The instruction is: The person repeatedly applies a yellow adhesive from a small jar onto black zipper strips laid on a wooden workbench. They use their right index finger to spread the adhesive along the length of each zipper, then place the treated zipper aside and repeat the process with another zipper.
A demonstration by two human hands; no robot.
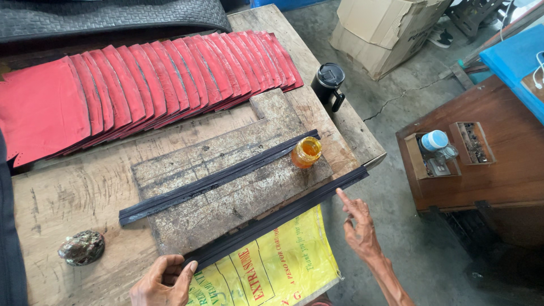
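Note:
A long black strip [283, 212] lies along the near edge of a worn board [226, 175]. My left hand [164, 280] presses its near-left end with thumb and fingers. The index fingertip of my right hand [358, 224] touches the strip near its right end, the other fingers loosely curled, holding nothing. A second black strip [215, 178] lies diagonally across the board. A small jar of orange liquid [306, 152] stands open at the board's right side. Under the near strip lies a yellow printed sack [272, 266].
Overlapping red pieces [141, 85] fan across the far side of the wooden table [68, 198]. A black mug [329, 82] stands at the right edge; a dark lump [82, 247] sits near left. A brown cabinet [487, 164] and cardboard boxes [379, 28] stand on the right.

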